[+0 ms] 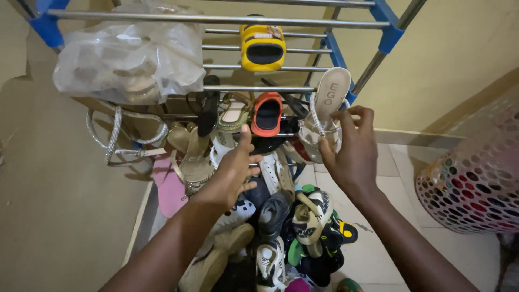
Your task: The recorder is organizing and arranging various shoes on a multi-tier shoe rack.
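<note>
White sandal [327, 103]: propped heel-up against the rack's [216, 20] lower rail, toe end down among other footwear.
Right hand [351, 148]: fingers closed on the sandal's strap and toe end; sole rises above the grip.
Left hand [233, 170]: fingers spread, holding nothing, hovering just below an orange clog [267, 113].
Yellow clog [263, 47]: on the upper rails, well above both hands.
Bag [127, 57]: clear plastic, on the rack's left side.
Pile [286, 232]: mixed shoes on the floor below the hands.
Basket [476, 178]: perforated, at right, apart.

Shoe pile [281, 227] below rack [216, 20]; basket [476, 184] right; bag [130, 54] on rack.
</note>
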